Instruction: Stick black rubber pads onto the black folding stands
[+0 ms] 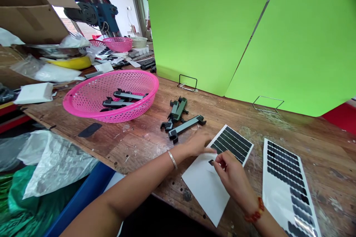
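My right hand (232,176), with a red bead bracelet at the wrist, pinches a small black sticker (211,162) between thumb and fingers. That hand is over a white backing sheet (207,189) whose far part carries long black adhesive strips (233,142). At the sheet's left edge is my left hand (198,143), wearing a silver bangle; its fingers are blurred and partly hidden. Just beyond it lie several grey and dark green plastic clip brackets (186,126) with black hooked ends. A second sheet of black scallop-edged stickers (286,170) lies to the right, part of its backing bare.
A pink perforated basket (111,114) holding more brackets stands at the left. Green panels (211,26) with wire stands (187,82) rise behind the wooden table (144,137). A cardboard box (30,18), plastic bags (58,163) and a blue machine (94,9) are farther left.
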### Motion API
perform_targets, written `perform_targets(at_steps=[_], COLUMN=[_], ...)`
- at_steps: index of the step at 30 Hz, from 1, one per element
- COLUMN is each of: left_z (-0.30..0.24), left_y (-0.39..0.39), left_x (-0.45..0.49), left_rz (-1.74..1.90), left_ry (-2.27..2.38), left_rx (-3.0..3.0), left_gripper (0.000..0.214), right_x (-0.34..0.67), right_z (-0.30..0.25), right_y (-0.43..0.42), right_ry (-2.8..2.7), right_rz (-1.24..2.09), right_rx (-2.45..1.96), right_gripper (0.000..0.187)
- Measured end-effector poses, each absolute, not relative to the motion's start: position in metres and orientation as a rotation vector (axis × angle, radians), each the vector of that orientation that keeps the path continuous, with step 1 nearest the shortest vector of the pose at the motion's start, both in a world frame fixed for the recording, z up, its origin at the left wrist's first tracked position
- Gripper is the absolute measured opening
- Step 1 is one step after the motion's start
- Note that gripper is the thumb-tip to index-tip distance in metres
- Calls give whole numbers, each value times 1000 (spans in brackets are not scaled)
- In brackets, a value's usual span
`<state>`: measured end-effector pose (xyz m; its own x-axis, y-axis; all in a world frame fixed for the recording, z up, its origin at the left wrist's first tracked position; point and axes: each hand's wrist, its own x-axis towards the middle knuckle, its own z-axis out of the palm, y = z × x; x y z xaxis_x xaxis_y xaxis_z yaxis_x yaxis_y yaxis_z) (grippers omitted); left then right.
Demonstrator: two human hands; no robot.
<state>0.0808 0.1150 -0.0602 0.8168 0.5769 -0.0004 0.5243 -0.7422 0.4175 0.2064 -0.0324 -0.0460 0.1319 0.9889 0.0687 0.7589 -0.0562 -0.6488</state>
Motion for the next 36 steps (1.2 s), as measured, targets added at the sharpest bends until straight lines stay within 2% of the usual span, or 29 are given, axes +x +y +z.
perform_targets(at_steps=[2, 6, 9, 14, 19, 26, 32, 36], left_z=[-51, -41, -41, -31, 1, 7, 6, 15], left_y=[135, 174, 182, 166, 151, 81, 31, 27], left_x=[91, 104, 105, 82, 24, -22, -14, -14], left_rz=[265, 286, 241, 312, 536, 1091, 1025, 928], left_ry=[1044, 1390, 1430, 1341, 1177, 1038, 821, 677], left_rx=[2566, 2485, 2449, 2360, 2228, 1658, 1547, 1579], left_gripper=[39, 35, 33, 30, 52, 44, 67, 52], right_x=[209, 213, 210, 210, 220, 212, 188, 175], right_z=[-38, -29, -29, -32, -22, 10, 50, 72], right_y=[-39, -40, -38, -38, -36, -23, -10, -5], right_ry=[-1587, -1392, -1331, -1292, -1214, -1189, -1307, -1339], right_rz=[638, 859, 954, 992, 1097, 1254, 1312, 1291], right_rx=[-1799, -1751, -1717, -1674, -1642, -1531, -1461, -1491], right_gripper=[16, 16, 17, 20, 25, 25, 21, 17])
